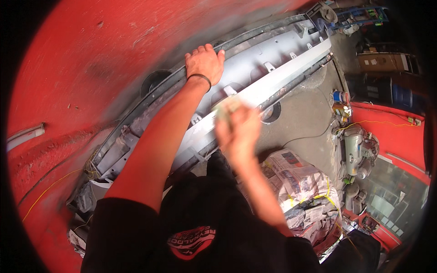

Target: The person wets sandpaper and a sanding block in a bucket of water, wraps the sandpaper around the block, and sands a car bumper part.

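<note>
A long grey panel (255,57), like a vehicle body part, slants across the view, with a pale raised strip (280,82) along its near side. My left hand (205,63), with a dark band on its wrist, is hooked over the panel's far edge; its fingertips are partly hidden. Smeared by motion, my right hand (241,127) is closed on a pale yellowish-green pad (224,107) against the strip. Whether this is a sponge, a cloth or folded sandpaper, I cannot tell.
A red wall (91,68) rises close behind the panel. On the right stand a newspaper-covered bundle (296,177), a grey-green tank (353,152) and a blue can (340,96). A dark cable (307,137) crosses the concrete floor. Boxes (382,62) stand farther off.
</note>
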{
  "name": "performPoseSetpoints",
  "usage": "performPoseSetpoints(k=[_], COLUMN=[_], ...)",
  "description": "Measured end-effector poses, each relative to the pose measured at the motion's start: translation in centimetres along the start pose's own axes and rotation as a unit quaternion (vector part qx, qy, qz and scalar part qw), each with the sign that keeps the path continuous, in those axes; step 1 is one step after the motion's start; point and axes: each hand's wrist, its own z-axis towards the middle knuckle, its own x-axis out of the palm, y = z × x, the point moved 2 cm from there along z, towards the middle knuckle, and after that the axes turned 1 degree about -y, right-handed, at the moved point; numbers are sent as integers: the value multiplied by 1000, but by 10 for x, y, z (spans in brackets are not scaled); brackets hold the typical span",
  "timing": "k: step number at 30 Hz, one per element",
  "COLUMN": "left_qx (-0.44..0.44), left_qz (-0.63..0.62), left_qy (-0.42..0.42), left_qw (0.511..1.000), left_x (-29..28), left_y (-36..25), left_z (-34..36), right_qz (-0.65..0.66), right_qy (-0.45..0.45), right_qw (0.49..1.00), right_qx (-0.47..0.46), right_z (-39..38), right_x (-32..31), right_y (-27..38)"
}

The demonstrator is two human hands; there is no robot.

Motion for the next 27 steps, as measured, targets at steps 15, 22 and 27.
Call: performPoseSetpoints(k=[15,22,27], left_qx=[-6,0,-1], left_qz=[-25,-37,-26], left_qy=[48,40,37], left_qw=[999,999,999], left_x=[1,3,2], left_y=[1,0,2], left_z=[3,4,0], right_qz=[-45,-157,-116], right_qy=[-2,-39,-30], right_qw=[997,985,989], right_qx=[64,56,92], right_z=[-23,22,2], right_x=[10,-25,-2], right_y=[42,-36,3])
